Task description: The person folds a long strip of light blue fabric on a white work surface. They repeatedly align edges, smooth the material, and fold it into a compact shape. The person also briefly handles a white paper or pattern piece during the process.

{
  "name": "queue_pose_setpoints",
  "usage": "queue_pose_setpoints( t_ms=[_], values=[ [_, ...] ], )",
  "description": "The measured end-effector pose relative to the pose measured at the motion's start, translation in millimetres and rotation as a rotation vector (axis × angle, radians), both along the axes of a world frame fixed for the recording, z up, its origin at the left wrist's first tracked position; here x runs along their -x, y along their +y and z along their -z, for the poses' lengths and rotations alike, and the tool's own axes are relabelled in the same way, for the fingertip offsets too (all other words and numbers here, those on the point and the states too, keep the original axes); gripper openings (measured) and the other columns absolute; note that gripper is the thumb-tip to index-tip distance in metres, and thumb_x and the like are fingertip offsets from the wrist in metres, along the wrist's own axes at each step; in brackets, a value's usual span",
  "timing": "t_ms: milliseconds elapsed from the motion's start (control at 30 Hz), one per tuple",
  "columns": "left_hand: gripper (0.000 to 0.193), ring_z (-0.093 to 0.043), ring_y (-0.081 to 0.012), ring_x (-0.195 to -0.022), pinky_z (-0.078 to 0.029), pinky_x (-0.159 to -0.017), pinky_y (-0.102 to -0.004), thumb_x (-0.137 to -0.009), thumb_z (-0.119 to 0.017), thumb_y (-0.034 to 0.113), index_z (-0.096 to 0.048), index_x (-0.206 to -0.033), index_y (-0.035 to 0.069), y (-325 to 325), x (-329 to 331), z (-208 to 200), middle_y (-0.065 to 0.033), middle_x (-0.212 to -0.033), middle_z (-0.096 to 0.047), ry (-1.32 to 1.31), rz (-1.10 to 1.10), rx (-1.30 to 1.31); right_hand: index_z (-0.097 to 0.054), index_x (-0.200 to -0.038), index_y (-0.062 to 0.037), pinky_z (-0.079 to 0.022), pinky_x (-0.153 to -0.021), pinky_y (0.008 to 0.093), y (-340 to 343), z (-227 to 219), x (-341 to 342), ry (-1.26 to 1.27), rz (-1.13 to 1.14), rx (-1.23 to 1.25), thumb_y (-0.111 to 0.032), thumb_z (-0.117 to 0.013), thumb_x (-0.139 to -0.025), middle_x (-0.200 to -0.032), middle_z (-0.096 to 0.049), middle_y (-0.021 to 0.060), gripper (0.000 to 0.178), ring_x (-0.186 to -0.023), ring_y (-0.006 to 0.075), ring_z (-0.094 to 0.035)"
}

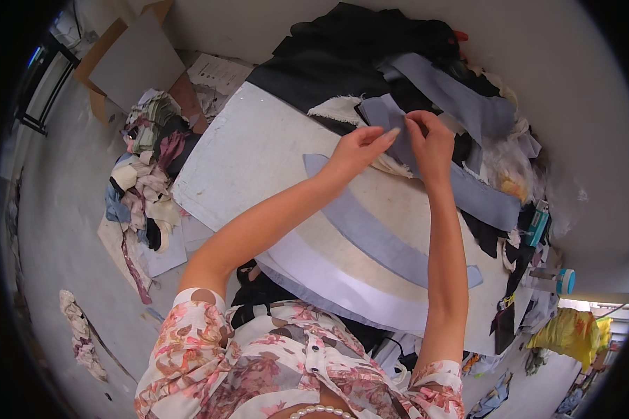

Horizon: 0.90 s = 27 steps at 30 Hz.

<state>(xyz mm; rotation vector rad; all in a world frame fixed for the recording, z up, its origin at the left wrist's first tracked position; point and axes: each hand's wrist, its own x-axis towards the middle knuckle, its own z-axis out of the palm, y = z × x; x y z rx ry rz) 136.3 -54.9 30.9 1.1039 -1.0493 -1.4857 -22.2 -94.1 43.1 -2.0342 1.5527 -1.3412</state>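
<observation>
At the far side of the table my two hands meet over grey-blue cloth pieces (381,108). My right hand (433,143) is closed, its thumb and fingertips pinching the edge of one piece. Just left of it, my left hand (362,148) has its fingers drawn together beside the same cloth; what they hold, if anything, is hidden. A long curved grey-blue fabric strip (367,234) lies flat below my hands, with its right end under my right forearm. Nearer to me, a white curved fabric piece (328,276) lies along the table's front edge.
The pale table (237,153) carries a black cloth heap (356,42) at the back and more grey-blue fabric (461,98) at right. A turquoise-lidded jar (562,281) stands at the right edge. Scraps (147,188) and a cardboard box (136,66) are at left.
</observation>
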Motion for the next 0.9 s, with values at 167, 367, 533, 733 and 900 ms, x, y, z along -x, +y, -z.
queue_pose_setpoints(
  t_ms=[167, 367, 533, 733, 900],
  values=[
    [0.036, -0.056, -0.0067, -0.078, -0.046, -0.068, -0.0243, -0.091, -0.067, 0.035, -0.067, -0.107, 0.003, -28, 21, -11, -0.0007, -0.088, -0.065, 0.131, -0.037, 0.065, -0.066, -0.102, -0.005, -0.051, -0.08, 0.0326, 23, -28, 11, 0.106, -0.127, 0.203, -0.01, -0.063, -0.081, -0.104, -0.066, 0.0098, 0.022, -0.09, 0.0239, -0.065],
    [0.024, -0.061, -0.0061, -0.07, -0.049, -0.055, -0.0225, -0.095, -0.063, 0.024, -0.071, -0.1, 0.003, -26, 37, -43, -0.0003, -0.083, -0.068, -0.015, 0.028, 0.426, -0.061, -0.116, -0.0022, -0.046, -0.091, 0.0293, 23, -26, 100, -0.24, -0.448, -0.436, -0.011, -0.063, -0.078, -0.108, -0.062, 0.0054, 0.039, -0.101, 0.0144, -0.059],
    [0.025, -0.063, -0.0093, -0.073, -0.056, -0.058, -0.0273, -0.094, -0.065, 0.023, -0.069, -0.104, 0.0, -25, 51, -51, -0.0034, -0.089, -0.068, 0.092, 0.052, 0.359, -0.064, -0.1, -0.0017, -0.048, -0.074, 0.0261, 94, -33, 212, 0.091, 0.003, -0.518, -0.019, -0.073, -0.074, -0.086, -0.062, 0.0027, 0.033, -0.08, 0.0118, -0.059],
    [0.024, -0.065, -0.0162, -0.068, -0.056, -0.055, -0.0293, -0.091, -0.068, 0.017, -0.064, -0.102, -0.004, 18, 43, -57, -0.0094, -0.09, -0.068, 0.339, 0.255, 0.136, -0.053, -0.084, -0.0089, -0.036, -0.054, 0.017, 215, -83, 236, -0.151, 0.114, -0.555, -0.016, -0.075, -0.073, -0.073, -0.052, -0.0047, 0.025, -0.06, 0.0029, -0.049],
    [0.021, -0.062, -0.0133, -0.06, -0.051, -0.049, -0.0268, -0.09, -0.068, 0.015, -0.064, -0.1, -0.003, 69, -34, -24, -0.009, -0.086, -0.067, -0.002, 0.231, -0.068, -0.051, -0.084, -0.0092, -0.03, -0.054, 0.0159, 266, -48, 171, -0.317, -0.012, -0.837, -0.009, -0.076, -0.073, -0.069, -0.048, -0.0092, 0.028, -0.06, -0.0002, -0.04]
  ],
)
